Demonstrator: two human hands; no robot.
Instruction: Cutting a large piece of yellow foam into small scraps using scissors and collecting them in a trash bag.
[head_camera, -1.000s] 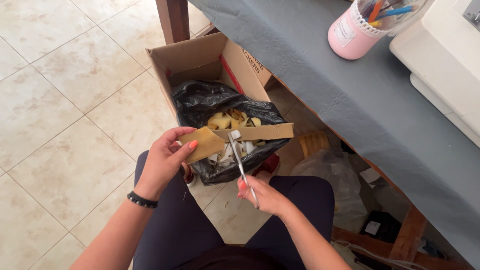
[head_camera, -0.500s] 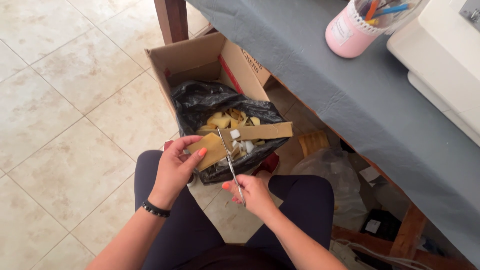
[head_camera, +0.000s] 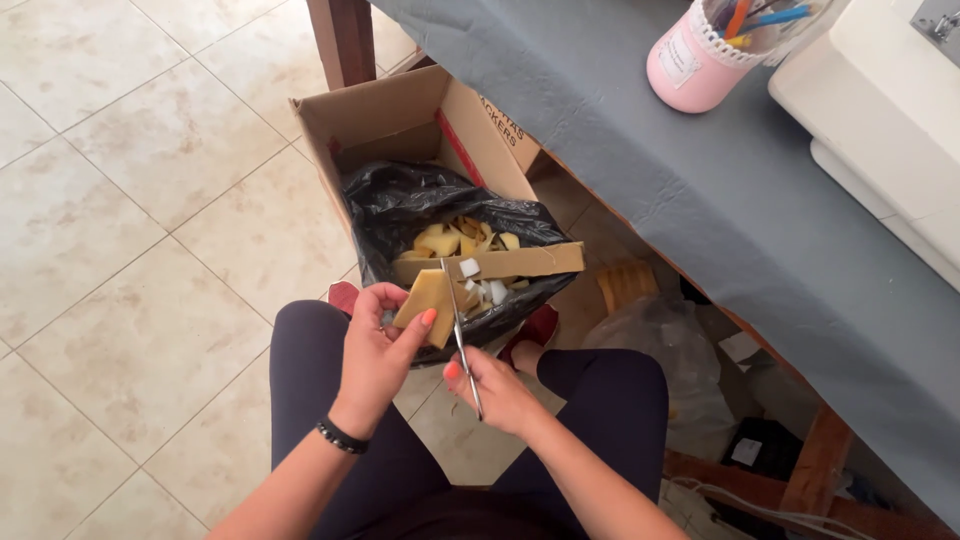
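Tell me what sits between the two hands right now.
In the head view, the scissors run upright between left hand and right hand, against the yellow foam piece.

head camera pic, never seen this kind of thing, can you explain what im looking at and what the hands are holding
The picture comes from a camera worn on a person's head, looking down at their own lap and hands while they sit by a table. The left hand pinches a tan piece of cardboard. The right hand holds scissors, whose blades run up alongside that piece. Just beyond the hands, on the tiled floor, stands an open cardboard box lined with a black bag, holding yellowish and white scraps. At right is a table covered in grey cloth, carrying a pink pot of pens and a white machine.
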